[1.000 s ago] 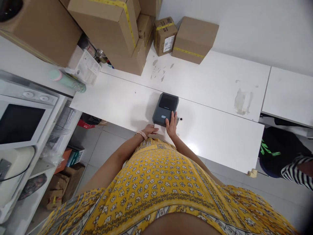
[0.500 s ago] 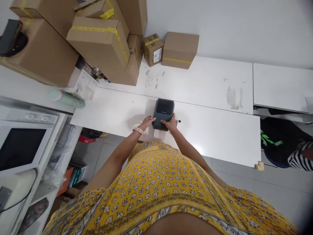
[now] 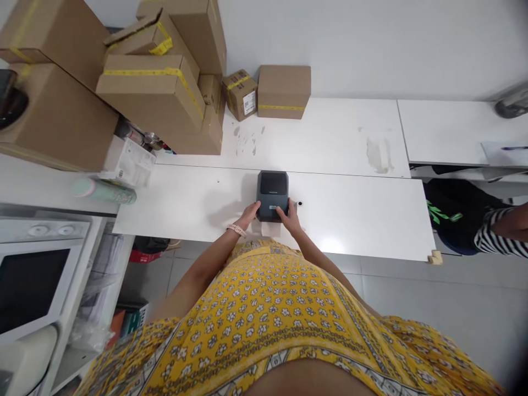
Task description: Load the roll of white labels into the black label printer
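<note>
A dark grey, box-shaped device (image 3: 273, 198) with a black window on top stands on the white table (image 3: 355, 214), near its front edge. A white paper (image 3: 271, 229) lies at the device's front. My left hand (image 3: 249, 213) holds the device's left side, thumb at its edge and the other fingers partly hidden. My right hand (image 3: 291, 218) grips the right front side, with the thumb on the top near a small light label or display. A pink band circles my left wrist. Just right of the device is a small round black-and-white piece (image 3: 300, 203).
Cardboard boxes (image 3: 148, 99) are stacked at the back left, and two smaller ones (image 3: 284, 91) stand against the wall. A green bottle (image 3: 105, 191) lies at the left beside a clear container (image 3: 134, 162). A person's striped sleeve (image 3: 501, 231) shows at the far right.
The camera view has shifted and turned slightly. My right thumb sits farther right on the device's top, uncovering the small light label or display. Both hands remain on the device.
</note>
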`<state>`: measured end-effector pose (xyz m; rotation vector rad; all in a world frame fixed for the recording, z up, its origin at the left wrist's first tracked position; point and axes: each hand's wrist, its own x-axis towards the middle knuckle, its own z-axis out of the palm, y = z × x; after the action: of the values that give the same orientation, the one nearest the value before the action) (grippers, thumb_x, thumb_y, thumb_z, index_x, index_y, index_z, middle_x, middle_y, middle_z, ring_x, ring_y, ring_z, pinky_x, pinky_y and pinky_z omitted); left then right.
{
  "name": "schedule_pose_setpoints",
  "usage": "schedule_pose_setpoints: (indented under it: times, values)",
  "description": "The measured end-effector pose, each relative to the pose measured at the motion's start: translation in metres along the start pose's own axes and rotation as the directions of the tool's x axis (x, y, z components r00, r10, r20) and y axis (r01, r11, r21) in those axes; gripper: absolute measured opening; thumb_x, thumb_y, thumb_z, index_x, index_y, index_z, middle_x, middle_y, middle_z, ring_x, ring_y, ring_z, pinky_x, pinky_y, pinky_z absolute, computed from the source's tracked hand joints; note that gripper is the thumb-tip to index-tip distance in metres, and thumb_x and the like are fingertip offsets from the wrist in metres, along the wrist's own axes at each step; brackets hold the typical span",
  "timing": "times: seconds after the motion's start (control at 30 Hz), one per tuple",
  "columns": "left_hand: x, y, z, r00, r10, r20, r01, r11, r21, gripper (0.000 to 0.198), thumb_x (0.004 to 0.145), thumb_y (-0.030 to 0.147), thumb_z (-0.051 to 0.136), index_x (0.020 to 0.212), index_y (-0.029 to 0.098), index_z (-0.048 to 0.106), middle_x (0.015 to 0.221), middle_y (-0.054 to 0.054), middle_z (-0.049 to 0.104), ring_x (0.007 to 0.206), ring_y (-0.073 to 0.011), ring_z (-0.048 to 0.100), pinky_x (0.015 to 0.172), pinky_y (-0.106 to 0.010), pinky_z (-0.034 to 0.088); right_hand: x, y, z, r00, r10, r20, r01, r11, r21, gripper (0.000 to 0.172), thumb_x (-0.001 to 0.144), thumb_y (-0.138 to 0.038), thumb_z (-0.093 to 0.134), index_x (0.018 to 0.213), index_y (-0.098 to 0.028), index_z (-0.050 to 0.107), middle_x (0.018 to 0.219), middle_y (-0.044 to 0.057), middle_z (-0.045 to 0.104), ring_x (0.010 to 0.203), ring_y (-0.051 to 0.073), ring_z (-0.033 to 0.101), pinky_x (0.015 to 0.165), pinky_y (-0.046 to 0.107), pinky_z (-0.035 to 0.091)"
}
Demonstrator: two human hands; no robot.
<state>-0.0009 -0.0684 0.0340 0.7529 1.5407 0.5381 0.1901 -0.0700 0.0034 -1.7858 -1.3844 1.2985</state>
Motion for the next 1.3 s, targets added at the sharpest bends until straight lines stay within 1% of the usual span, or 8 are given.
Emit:
schedule_pose_setpoints:
  times: [0.13, 0.23, 0.43, 0.57, 0.77, 1.03, 1.17, 1.3]
  values:
    - [-0.005, -0.002, 0.002, 0.999, 0.019, 0.032, -0.018, 0.999, -0.047, 0.068, 0.093, 0.068, 0.034, 0.142, 0.024, 0.05, 0.151, -0.008, 0.044, 0.138, -0.0258, 0.042, 0.104, -0.038, 0.042, -0.012, -0.007, -0.01, 0.978, 0.197, 0.069, -0.207, 0.957, 0.201, 0.086, 0.083, -0.075, 0.041, 0.153, -0.025, 0.032, 0.158, 0.004, 0.034, 0.145, 0.028, 0.031, 0.121, 0.046, 0.026]
    - [-0.008, 0.006, -0.001, 0.999, 0.039, 0.011, -0.039, 0.999, -0.002, 0.074, 0.09, 0.073, 0.034, 0.139, 0.021, 0.054, 0.151, -0.008, 0.043, 0.141, -0.0266, 0.038, 0.11, -0.039, 0.036, -0.017, -0.024, -0.018, 0.978, 0.2, 0.062, -0.209, 0.937, 0.28, 0.083, 0.084, -0.075, 0.042, 0.15, -0.025, 0.038, 0.158, 0.002, 0.034, 0.146, 0.028, 0.031, 0.122, 0.047, 0.024]
    - [-0.009, 0.063, -0.024, 0.976, 0.202, -0.083, -0.21, 0.972, -0.105, 0.074, 0.091, 0.072, 0.03, 0.125, 0.016, 0.063, 0.135, -0.014, 0.059, 0.13, -0.0266, 0.051, 0.105, -0.04, 0.039, 0.0, -0.075, -0.051, 0.988, -0.145, -0.044, 0.152, 0.945, 0.29, 0.072, 0.089, -0.074, 0.036, 0.145, -0.029, 0.045, 0.153, 0.002, 0.043, 0.143, 0.026, 0.034, 0.121, 0.048, 0.023]
    - [0.013, 0.093, -0.036, 0.927, 0.353, -0.129, -0.371, 0.915, -0.16, 0.063, 0.093, 0.064, 0.038, 0.125, 0.016, 0.062, 0.126, -0.014, 0.066, 0.115, -0.0232, 0.062, 0.096, -0.036, 0.045, 0.047, -0.105, -0.057, 0.929, -0.357, -0.095, 0.368, 0.918, 0.149, 0.076, 0.09, -0.075, 0.031, 0.153, -0.032, 0.027, 0.161, 0.001, 0.026, 0.15, 0.027, 0.018, 0.123, 0.052, 0.011]
    - [0.054, 0.052, -0.032, 0.954, 0.18, -0.238, -0.128, 0.967, 0.218, 0.037, 0.087, 0.037, 0.059, 0.116, 0.015, 0.066, 0.109, -0.011, 0.071, 0.097, -0.0196, 0.067, 0.084, -0.029, 0.047, 0.119, -0.128, -0.046, 0.871, -0.479, -0.11, 0.486, 0.874, 0.035, 0.082, 0.09, -0.074, 0.031, 0.156, -0.033, 0.007, 0.164, 0.0, 0.013, 0.152, 0.028, 0.001, 0.121, 0.058, 0.003]
    - [0.067, 0.015, -0.018, 0.978, 0.116, -0.172, 0.011, 0.797, 0.604, 0.05, 0.086, 0.047, 0.058, 0.123, 0.014, 0.062, 0.119, -0.013, 0.068, 0.112, -0.0255, 0.062, 0.083, -0.028, 0.044, 0.09, -0.083, -0.031, 0.864, -0.304, -0.401, 0.359, 0.931, 0.068, 0.053, 0.098, -0.054, 0.029, 0.141, -0.025, 0.04, 0.139, 0.011, 0.052, 0.122, 0.023, 0.053, 0.103, 0.044, 0.046]
    - [0.076, 0.018, -0.014, 0.984, 0.105, -0.145, 0.033, 0.688, 0.725, 0.043, 0.085, 0.048, 0.058, 0.113, 0.016, 0.067, 0.115, -0.015, 0.069, 0.11, -0.0284, 0.063, 0.079, -0.03, 0.044, 0.075, -0.047, -0.009, 0.948, -0.316, -0.049, 0.289, 0.912, -0.29, 0.039, 0.091, -0.028, 0.04, 0.125, -0.017, 0.056, 0.122, 0.013, 0.063, 0.114, 0.026, 0.057, 0.099, 0.043, 0.047]
    - [0.085, 0.019, -0.012, 0.987, 0.09, -0.134, 0.051, 0.616, 0.786, 0.034, 0.086, 0.046, 0.058, 0.1, 0.017, 0.07, 0.106, -0.015, 0.072, 0.103, -0.0287, 0.066, 0.075, -0.03, 0.045, 0.086, -0.044, 0.008, 0.92, -0.296, 0.259, 0.393, 0.673, -0.626, 0.059, 0.078, -0.016, 0.054, 0.137, -0.014, 0.049, 0.138, 0.014, 0.055, 0.13, 0.031, 0.046, 0.113, 0.048, 0.031]
